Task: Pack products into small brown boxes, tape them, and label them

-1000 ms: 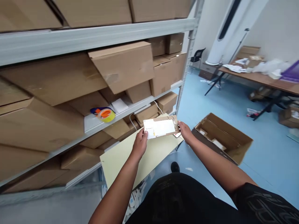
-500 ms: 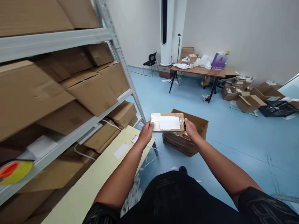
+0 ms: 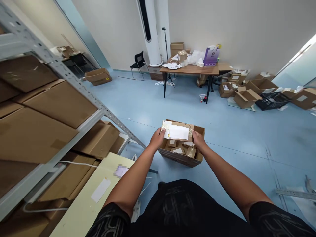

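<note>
Between my two hands is a flat cardboard parcel (image 3: 178, 130) with a white label and shiny tape at its ends. My left hand (image 3: 157, 138) grips its left end, thumb on top. The right end is held by my right hand (image 3: 198, 141). Fingers under the parcel are hidden. Below and behind it an open cardboard box (image 3: 181, 158) stands on the floor, with several small labelled cartons (image 3: 178, 150) inside. The parcel covers part of the box's opening.
A metal shelf (image 3: 90, 120) loaded with cartons rises on my left. Beside it a pale yellow table (image 3: 81, 200) bears a white paper slip (image 3: 100, 191). Ahead stands a cluttered wooden table (image 3: 187, 69). Open boxes and a black crate (image 3: 273, 100) lie at the right.
My view has swung right, and the shelf has slid left in it. The parcel, still in both hands, is now over the open box, and more of the cartons inside show.
</note>
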`<action>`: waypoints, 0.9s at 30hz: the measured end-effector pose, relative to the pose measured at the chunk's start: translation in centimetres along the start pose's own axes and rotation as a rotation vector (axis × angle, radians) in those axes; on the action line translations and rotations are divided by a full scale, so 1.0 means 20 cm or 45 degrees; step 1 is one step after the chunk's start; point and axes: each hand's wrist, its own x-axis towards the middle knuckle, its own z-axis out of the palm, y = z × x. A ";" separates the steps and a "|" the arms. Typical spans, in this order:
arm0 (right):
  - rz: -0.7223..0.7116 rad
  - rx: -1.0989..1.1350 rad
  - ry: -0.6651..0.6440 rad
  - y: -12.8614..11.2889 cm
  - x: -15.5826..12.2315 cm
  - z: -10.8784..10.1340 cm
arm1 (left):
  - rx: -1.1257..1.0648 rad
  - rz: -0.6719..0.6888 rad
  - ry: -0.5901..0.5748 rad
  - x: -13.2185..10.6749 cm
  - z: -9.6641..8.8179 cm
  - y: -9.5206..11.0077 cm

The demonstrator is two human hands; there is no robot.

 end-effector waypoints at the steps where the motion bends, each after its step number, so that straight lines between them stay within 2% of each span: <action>1: 0.038 -0.008 -0.009 0.02 0.03 0.00 | 0.022 -0.006 0.015 0.05 0.01 0.00; 4: 0.123 -0.106 0.034 0.05 0.08 0.01 | 0.061 -0.014 0.064 0.17 -0.01 -0.02; 7: 0.150 -0.197 0.092 0.05 0.09 0.02 | 0.013 0.017 -0.037 0.23 -0.08 -0.10; 10: 0.172 -0.189 0.051 0.05 0.08 0.06 | -0.009 0.019 -0.110 0.24 -0.18 -0.23; 14: 0.181 -0.174 -0.055 0.04 0.08 0.16 | -0.108 -0.085 -0.050 0.18 -0.33 -0.41; 18: 0.143 -0.187 -0.258 0.03 0.12 0.29 | -0.221 -0.223 0.074 0.03 -0.46 -0.54; 21: 0.104 -0.226 -0.413 0.03 0.20 0.38 | -0.272 -0.300 0.228 -0.14 -0.51 -0.60; 24: 0.051 -0.264 -0.578 0.03 0.28 0.48 | -0.290 -0.381 0.426 -0.35 -0.51 -0.61; 27: 0.004 -0.278 -0.809 0.02 0.33 0.59 | -0.343 -0.483 0.671 -0.60 -0.43 -0.60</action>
